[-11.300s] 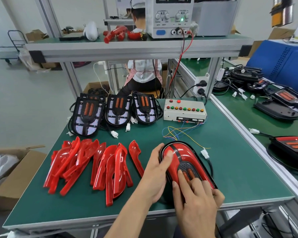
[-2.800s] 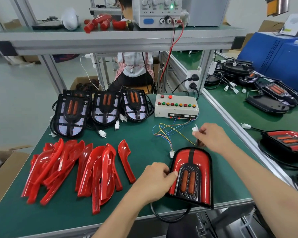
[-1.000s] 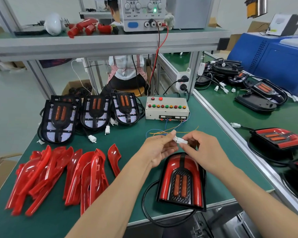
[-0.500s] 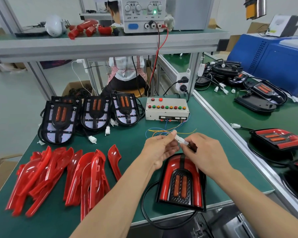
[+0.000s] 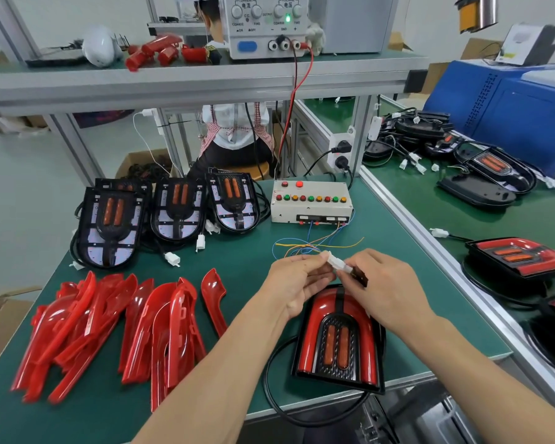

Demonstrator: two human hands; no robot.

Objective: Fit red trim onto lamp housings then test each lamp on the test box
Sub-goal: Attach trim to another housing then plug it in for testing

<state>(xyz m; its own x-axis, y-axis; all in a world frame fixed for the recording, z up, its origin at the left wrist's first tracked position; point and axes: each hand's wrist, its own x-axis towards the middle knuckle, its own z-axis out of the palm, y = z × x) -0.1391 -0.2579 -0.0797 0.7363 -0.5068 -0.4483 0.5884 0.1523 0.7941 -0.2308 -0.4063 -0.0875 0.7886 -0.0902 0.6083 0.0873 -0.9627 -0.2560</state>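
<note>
- While both hands meet above the green table (image 5: 244,261), the left hand (image 5: 297,285) pinches a white plug (image 5: 326,257) with its fingers and thumb. Thin colored wires (image 5: 314,243) run from this plug back to the test box (image 5: 311,203).
- Just beside it, the right hand (image 5: 388,288) pinches another white plug (image 5: 343,266). The two plugs touch, end to end.
- Right under the hands lies the lamp (image 5: 338,338), flat on the table with red trim on it. It sits in front of the test box, close to the table's near edge. Neither hand touches it.
- Its black cable (image 5: 271,392) loops over the near edge of the table.
- Left of the lamp lies a pile of loose red trim pieces (image 5: 109,328).
- Left of the test box lie bare lamp housings (image 5: 173,209) in a row, with no red trim on them.
- Behind the test box, up on a shelf, stands a power supply (image 5: 266,24) with a green light on.
</note>
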